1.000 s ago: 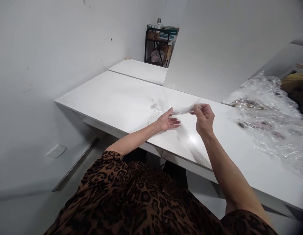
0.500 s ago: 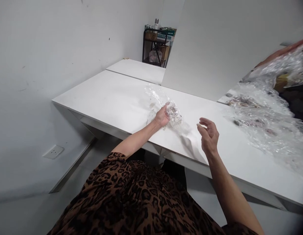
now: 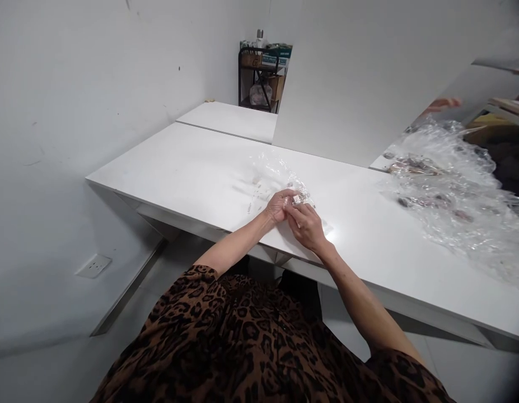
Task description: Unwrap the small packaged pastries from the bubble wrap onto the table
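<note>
A clear plastic bag (image 3: 271, 167) with small dark and reddish bits in it lies on the white table, partly lifted at my hands. My left hand (image 3: 279, 206) is closed on the near side of the bag. Right beside it, my right hand (image 3: 306, 225) has its fingers pinched on the same plastic, the two hands touching or nearly so. A small shiny patch shows between the fingers; what it is I cannot make out.
A large heap of clear plastic bags (image 3: 456, 207) with dark pieces covers the table's right side. An upright white panel (image 3: 343, 84) rises behind the table (image 3: 158, 168). A black shelf rack (image 3: 259, 78) holds boxes at the back. Another person's hand (image 3: 446, 103) shows beyond the panel.
My right hand has moved left from above the table and closed on the plastic beside my left hand. The bag, bunched before, is now more spread out. Another person's hand has appeared at right.
</note>
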Available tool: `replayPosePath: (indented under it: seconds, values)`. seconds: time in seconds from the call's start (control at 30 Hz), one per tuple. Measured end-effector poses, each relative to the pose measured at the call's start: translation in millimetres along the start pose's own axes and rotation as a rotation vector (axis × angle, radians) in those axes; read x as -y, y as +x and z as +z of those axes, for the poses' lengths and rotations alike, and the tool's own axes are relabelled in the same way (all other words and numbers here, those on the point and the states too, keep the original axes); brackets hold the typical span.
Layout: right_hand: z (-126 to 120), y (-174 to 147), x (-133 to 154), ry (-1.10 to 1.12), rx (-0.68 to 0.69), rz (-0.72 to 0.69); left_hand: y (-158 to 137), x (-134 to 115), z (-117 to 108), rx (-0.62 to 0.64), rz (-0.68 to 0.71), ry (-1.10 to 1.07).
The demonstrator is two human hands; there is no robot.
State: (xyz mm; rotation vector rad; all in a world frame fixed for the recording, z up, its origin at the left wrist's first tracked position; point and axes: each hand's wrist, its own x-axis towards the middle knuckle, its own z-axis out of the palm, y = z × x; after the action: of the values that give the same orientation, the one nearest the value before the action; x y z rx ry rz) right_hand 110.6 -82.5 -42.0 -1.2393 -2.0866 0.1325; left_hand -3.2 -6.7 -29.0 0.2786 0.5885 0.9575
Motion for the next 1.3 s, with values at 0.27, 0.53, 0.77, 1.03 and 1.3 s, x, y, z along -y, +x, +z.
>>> replayPosePath:
  seconds: [0.27,0.53,0.77,1.03,1.3]
  values:
    - [-10.2,5.2,-29.5,0.015,-0.199,0.292,-1.8,-0.7,0.7,0.187,-0.089,-0.005]
    - [-13.0,17.6,-46.3,-0.04,-0.059,0.357,-3.2,-0.6,-2.3,0.239,-0.057,0.038]
    - [-29.7,25.2,-51.9,0.15,0.037,0.533,3.9,2.2,-4.9,0.183,-0.015,0.102]
    - [-26.7,27.6,-69.1,0.556,-0.149,0.698,1.9,4.0,-7.7,0.204,-0.032,0.236]
    - [-32.8,23.0,-41.8,0.62,-0.01,0.754,8.6,12.6,-15.7,0.288,-0.096,0.437]
